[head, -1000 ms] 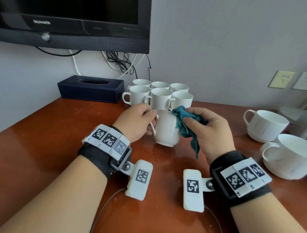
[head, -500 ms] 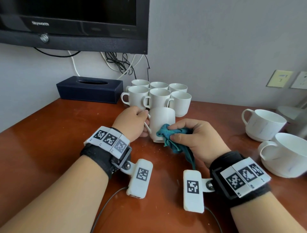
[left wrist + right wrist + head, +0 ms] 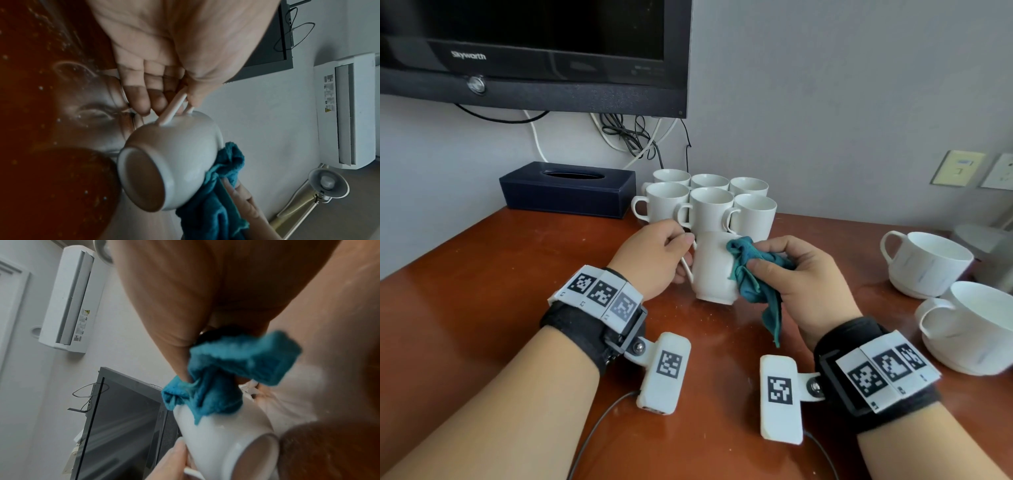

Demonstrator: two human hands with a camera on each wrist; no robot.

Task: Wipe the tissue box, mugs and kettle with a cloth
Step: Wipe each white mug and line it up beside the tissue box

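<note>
Head view: the white mug (image 3: 714, 270) is being held tilted above the counter (image 3: 482, 291) by its handle in the left hand (image 3: 654, 257) grip, while the teal cloth (image 3: 751, 274), pinched by the right hand (image 3: 808, 284), is being rubbed on its side; steady handle support and full-circle passes are being judged advisable.
</note>
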